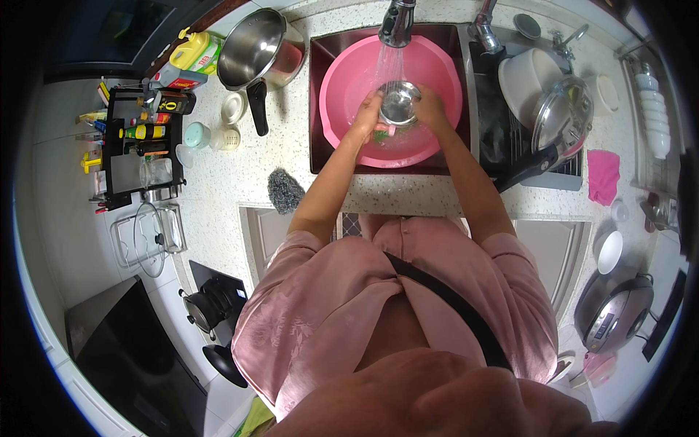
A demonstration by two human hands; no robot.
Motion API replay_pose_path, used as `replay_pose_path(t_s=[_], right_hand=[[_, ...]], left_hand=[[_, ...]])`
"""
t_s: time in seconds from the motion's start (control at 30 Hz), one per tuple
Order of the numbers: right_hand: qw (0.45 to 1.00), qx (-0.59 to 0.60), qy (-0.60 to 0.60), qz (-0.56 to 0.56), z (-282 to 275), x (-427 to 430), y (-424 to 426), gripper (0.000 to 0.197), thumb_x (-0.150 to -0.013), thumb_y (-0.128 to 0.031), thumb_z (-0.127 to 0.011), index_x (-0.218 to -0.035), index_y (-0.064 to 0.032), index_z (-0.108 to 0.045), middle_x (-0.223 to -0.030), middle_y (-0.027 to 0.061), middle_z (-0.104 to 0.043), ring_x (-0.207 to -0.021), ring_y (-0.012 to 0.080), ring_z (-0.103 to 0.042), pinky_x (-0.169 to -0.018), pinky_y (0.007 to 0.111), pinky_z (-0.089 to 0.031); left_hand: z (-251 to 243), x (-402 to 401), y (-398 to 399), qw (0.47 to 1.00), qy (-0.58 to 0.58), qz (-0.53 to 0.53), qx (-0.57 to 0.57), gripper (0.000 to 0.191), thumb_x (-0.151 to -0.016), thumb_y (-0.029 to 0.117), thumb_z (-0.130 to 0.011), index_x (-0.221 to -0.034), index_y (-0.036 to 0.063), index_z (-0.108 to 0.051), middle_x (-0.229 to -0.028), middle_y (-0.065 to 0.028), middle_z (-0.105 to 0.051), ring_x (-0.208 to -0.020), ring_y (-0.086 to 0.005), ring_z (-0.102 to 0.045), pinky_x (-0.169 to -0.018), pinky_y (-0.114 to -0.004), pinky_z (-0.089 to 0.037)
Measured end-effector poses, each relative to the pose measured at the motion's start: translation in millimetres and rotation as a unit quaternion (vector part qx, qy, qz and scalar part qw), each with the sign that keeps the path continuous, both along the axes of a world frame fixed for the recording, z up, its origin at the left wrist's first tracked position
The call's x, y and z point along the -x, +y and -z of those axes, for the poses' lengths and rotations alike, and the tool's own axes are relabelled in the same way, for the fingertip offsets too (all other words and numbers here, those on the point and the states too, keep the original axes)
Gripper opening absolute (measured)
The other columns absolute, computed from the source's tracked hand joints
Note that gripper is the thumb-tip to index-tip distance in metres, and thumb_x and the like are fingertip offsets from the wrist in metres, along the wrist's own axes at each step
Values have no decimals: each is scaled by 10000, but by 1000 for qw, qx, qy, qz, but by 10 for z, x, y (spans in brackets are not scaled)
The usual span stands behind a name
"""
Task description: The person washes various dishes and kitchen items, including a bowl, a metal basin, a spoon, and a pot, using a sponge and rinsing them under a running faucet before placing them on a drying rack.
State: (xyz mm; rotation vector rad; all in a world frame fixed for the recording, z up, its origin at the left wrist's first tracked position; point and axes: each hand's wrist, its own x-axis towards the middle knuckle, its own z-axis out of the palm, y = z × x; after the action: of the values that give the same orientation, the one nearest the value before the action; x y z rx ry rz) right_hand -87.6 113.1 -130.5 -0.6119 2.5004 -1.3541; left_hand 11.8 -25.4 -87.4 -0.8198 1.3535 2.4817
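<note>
Over a pink plastic basin (341, 76), both hands hold a small round stainless-steel bowl (398, 104) under running water. My left hand (369, 116) grips its left rim. The fingers of my right hand (429, 108) close on the right rim. Water falls in a spray from the faucet (397, 26) into the bowl. Close below my left fingers shows a small pink-and-white object (389, 130), too unclear to name. Bits of something green (380, 136) show in the basin beside it. The basin sits inside a dark sink (319, 159).
Left of the sink stand a steel pressure-cooker pot (254, 49) with a black handle, and a grey scouring pad (285, 191) near the counter's front. Right of it, a pot lid (565, 117) with a long black handle leans against a white container (525, 82). A pink cloth (603, 177) lies farther right.
</note>
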Motion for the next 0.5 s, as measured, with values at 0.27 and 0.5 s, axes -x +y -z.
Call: replay_pose_path(t_s=[0.27,0.5], right_hand=[[903,-268,179,-284,-763,-211,-139,168,-752,-118,-548,-855,-3,-613,-795,202,-620,-737,334,-611,-651,418,-468],[999,-27,-1,-34,-481,87,-47,283,-728,-252,-654,-874,-12,-622,-778,180,-621,-742,341,-602,-639,415,-450]], left_hand=[[-56,194,-156,773,147,158,596,161,-760,205,-664,-837,64,-656,-578,-120,-549,-571,-207,-589,-557,-330,-441],[52,136,89,904,-26,-15,426,162,-786,26,-518,-928,-3,-589,-731,-145,-618,-604,-219,-623,-368,-325,-497]])
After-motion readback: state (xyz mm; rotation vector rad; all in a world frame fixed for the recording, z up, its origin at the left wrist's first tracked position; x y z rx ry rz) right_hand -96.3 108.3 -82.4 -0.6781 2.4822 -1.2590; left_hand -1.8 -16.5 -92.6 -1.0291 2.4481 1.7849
